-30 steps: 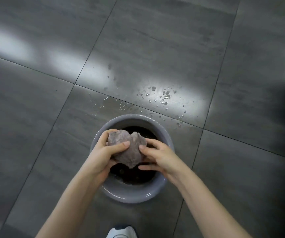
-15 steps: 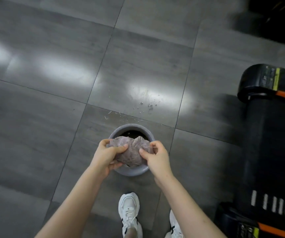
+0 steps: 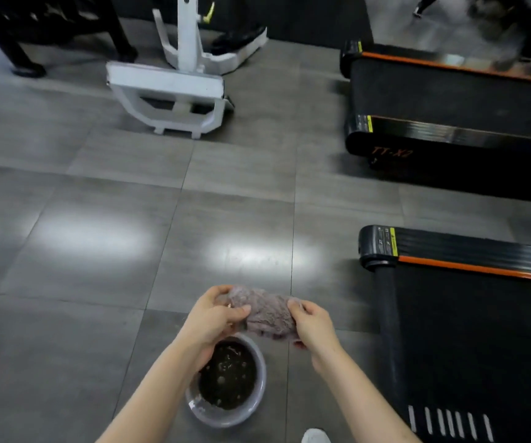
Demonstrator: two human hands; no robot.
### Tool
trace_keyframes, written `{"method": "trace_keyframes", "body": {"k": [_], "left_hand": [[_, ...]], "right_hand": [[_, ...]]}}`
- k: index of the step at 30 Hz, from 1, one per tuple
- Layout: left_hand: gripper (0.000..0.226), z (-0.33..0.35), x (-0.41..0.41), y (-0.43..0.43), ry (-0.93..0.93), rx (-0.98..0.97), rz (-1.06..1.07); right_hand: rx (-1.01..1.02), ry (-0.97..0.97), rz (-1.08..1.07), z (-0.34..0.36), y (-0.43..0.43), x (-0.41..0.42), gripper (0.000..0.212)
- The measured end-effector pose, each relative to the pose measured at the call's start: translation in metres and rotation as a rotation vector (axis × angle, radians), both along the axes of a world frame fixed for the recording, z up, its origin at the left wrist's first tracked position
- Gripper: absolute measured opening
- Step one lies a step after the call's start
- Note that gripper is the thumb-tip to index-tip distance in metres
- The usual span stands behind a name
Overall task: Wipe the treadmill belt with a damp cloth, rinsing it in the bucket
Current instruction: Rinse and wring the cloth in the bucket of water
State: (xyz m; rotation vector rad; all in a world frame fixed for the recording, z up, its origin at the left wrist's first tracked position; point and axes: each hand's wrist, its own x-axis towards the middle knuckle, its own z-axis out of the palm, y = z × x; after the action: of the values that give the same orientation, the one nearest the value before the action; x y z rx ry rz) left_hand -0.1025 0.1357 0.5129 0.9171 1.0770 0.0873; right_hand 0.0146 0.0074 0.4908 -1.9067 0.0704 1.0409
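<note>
Cloth: a bunched grey-pink cloth (image 3: 265, 311) is held in the air between both hands. It sits at 6 o'clock in the view, above the far rim of the bucket (image 3: 259, 398).
Left hand: the left hand (image 3: 213, 318) grips the cloth's left end, fingers curled round it and thumb laid across the top.
Right hand: the right hand (image 3: 313, 324) holds the right end with fingers curled in.
Why held so: the cloth probably hangs near the bucket so drips land in the dark water. Gripping both ends suits wringing or spreading it out.
Cloth axis: the long axis runs from 9 to 3 o'clock and is roughly level. The right end points toward the treadmill belt (image 3: 481, 346).
Bucket: it stands on the tiled floor (image 3: 97, 251), and the left forearm crosses its near-left rim.
Treadmill belt: it lies at 4 o'clock from the cloth, apart from it and not yet touched.
Around: a second treadmill (image 3: 449, 91) is at 1 o'clock, a white machine base (image 3: 168, 87) at 11 o'clock and a shoe (image 3: 315, 437) at 6 o'clock.
</note>
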Motion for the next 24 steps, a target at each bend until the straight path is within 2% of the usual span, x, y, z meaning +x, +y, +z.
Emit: {"method": "trace_keyframes", "body": {"k": [2,4,8,11,12,14,19,24], "left_hand": [[0.032,0.019,0.031,0.008,-0.02,0.034,0.005],[0.027,0.034,0.07,0.017,-0.037,0.066,0.018],[0.028,0.05,0.162,0.042,-0.077,0.143,0.065],[0.03,0.051,0.236,0.067,-0.077,0.195,0.053],[0.031,0.05,0.259,0.075,-0.068,0.202,0.028],[0.026,0.048,0.3,0.09,-0.058,0.197,-0.015],[0.019,0.043,0.378,0.133,-0.058,0.25,-0.18],[0.005,0.044,0.446,0.18,-0.095,0.361,-0.333]], "right_hand": [[-0.006,-0.056,0.031,0.016,0.006,0.025,0.033],[0.096,-0.046,0.066,0.035,0.015,0.055,0.039],[0.369,-0.119,0.292,0.059,0.041,0.124,0.033],[0.225,-0.335,0.304,0.052,0.062,0.194,0.026],[0.196,-0.353,0.294,0.049,0.068,0.22,0.019],[0.267,-0.235,0.235,0.048,0.078,0.268,0.008],[0.253,-0.154,0.013,0.047,0.106,0.376,0.021],[0.275,-0.145,-0.05,0.051,0.137,0.452,0.023]]}}
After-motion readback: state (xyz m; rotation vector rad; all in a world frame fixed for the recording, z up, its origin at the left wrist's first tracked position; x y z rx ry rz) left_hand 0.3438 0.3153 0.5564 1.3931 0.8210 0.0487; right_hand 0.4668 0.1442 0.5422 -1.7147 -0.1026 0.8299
